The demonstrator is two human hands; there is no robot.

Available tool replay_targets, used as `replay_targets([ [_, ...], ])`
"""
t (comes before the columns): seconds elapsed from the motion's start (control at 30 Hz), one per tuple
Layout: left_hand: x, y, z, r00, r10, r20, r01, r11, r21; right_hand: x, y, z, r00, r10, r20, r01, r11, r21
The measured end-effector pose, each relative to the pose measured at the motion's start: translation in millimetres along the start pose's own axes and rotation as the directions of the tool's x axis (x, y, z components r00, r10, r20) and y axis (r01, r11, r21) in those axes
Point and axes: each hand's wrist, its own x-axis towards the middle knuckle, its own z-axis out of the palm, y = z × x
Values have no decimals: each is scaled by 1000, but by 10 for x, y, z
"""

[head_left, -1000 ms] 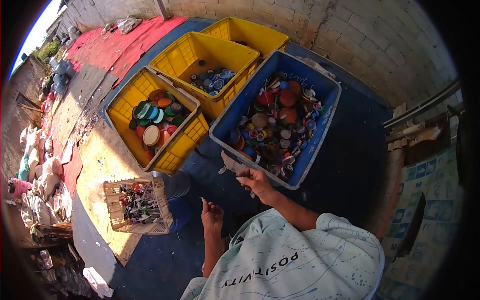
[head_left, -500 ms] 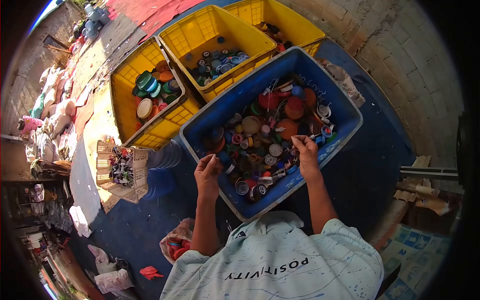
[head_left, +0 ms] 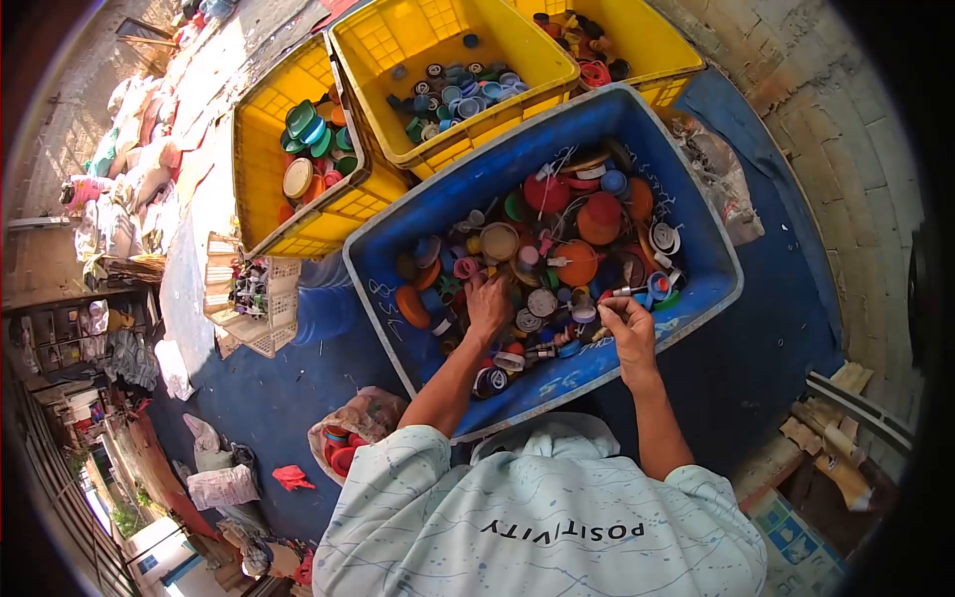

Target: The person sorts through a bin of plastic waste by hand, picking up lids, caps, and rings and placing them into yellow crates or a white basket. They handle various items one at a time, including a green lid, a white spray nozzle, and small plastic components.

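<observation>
Blue floor matting (head_left: 269, 408) is spreading around us, and beside the yellow crates (head_left: 383, 45) the big blue crate (head_left: 468, 182) is holding mixed plastic caps (head_left: 499, 241). Our left hand (head_left: 487, 306) is touching them, its grip hidden; our right hand (head_left: 633, 340) is pinching its fingertips together above them, around what we cannot make out.

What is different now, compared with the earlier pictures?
The left hand moved from outside the blue bin down among its bottle caps; its grip is hidden. The right hand came from the bin's outer edge to over the caps. The yellow bins stayed beside it.
</observation>
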Motion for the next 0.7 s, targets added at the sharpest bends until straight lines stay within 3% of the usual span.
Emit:
replay_targets([
  [0.13, 87, 27, 103, 1000, 27, -8, -26, 998, 62, -18, 43, 9, 1000, 2, -7, -2, 998, -66],
  [0.33, 47, -24, 257, 988, 10, -152, -6, 1000, 26, 35, -54, 216, 996, 47, 79, -31, 981, -191],
  [0.43, -20, -41, 171, 996, -45, -76, 48, 998, 34, 157, -24, 326, 991, 23, 129, 5, 976, -216],
  [0.53, -166, 107, -225, 972, -231, -44, 223, 965, -136, 338, 73, 464, 981, 20, 195, 39, 954, -296],
  [0.57, -224, 148, -287, 935, -261, -240, 226, 960, -163, 408, 79, 535, 974, 28, 226, 54, 935, -352],
  [0.63, -380, 152, -469, 844, -500, -193, 322, 761, -564, 610, 219, 686, 961, 10, 277, 118, 890, -441],
  [0.7, -544, 145, -711, 742, -670, 9, 373, 402, -836, 918, 562, 857, 933, -67, 353, 267, 785, -558],
])
